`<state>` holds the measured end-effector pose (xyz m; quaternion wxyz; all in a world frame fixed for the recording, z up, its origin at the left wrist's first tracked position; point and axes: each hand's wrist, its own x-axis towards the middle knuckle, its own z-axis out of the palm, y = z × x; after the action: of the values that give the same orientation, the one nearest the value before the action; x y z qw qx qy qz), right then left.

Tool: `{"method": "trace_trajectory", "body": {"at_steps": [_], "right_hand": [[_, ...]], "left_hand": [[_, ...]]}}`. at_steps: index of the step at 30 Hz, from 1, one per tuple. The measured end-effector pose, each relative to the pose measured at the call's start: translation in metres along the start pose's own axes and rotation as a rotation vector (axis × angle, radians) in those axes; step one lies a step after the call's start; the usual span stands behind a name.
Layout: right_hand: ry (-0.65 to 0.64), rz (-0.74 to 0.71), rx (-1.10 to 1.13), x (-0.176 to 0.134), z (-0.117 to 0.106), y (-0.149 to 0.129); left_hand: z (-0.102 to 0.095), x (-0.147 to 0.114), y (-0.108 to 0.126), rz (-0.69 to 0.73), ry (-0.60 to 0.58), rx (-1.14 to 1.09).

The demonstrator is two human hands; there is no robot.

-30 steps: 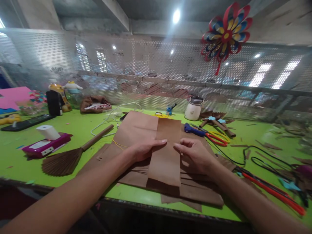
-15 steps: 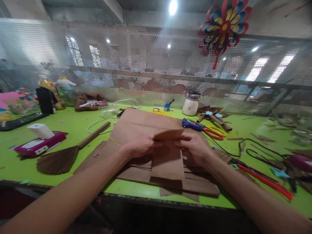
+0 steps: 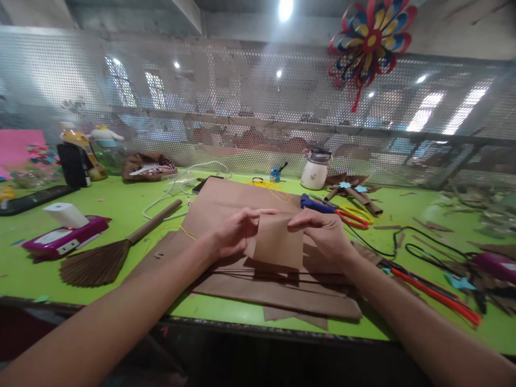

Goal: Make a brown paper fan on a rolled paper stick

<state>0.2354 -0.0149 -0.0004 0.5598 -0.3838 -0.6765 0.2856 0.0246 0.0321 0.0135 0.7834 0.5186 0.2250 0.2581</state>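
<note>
A small piece of folded brown kraft paper (image 3: 279,242) is held up over the stack of larger brown paper sheets (image 3: 258,301). My right hand (image 3: 322,231) pinches its upper right edge, the thumb lying on the near face. At the left edge my left hand (image 3: 236,231) curls round the piece. Some of the left fingertips run behind the paper and are hidden. Below the piece, its shadow falls on the stacked sheets, whose folded edges face me.
Left lies a pleated brown paper fan-shaped broom (image 3: 99,263) near a purple power strip (image 3: 66,236). Blue-handled scissors (image 3: 318,204) and yellow-and-red handles lie right, with a red-handled tool (image 3: 437,295) and black cable (image 3: 393,252). A white jar (image 3: 315,171) stands behind.
The paper piece has been folded over, from a long hanging strip with a raised flap to a shorter, squarer shape. My left fingers have shifted up along its left side.
</note>
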Motion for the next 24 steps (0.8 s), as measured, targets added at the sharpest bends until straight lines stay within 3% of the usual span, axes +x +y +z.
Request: {"method": "trace_trajectory", "body": {"at_steps": [5, 11, 16, 24], "right_hand": [[0.084, -0.119, -0.064, 0.0, 0.0, 0.004], [0.057, -0.219, -0.248, -0.001, 0.003, 0.002], [0.039, -0.164, -0.234, -0.001, 0.004, 0.003], [-0.062, -0.003, 0.002, 0.0, -0.001, 0.005]], "left_hand": [[0.0, 0.001, -0.009, -0.133, -0.113, -0.1], [0.005, 0.009, -0.022, 0.069, 0.032, 0.007], [0.007, 0.011, -0.021, 0.128, 0.028, 0.037], [0.005, 0.007, -0.018, 0.124, 0.072, 0.013]]}}
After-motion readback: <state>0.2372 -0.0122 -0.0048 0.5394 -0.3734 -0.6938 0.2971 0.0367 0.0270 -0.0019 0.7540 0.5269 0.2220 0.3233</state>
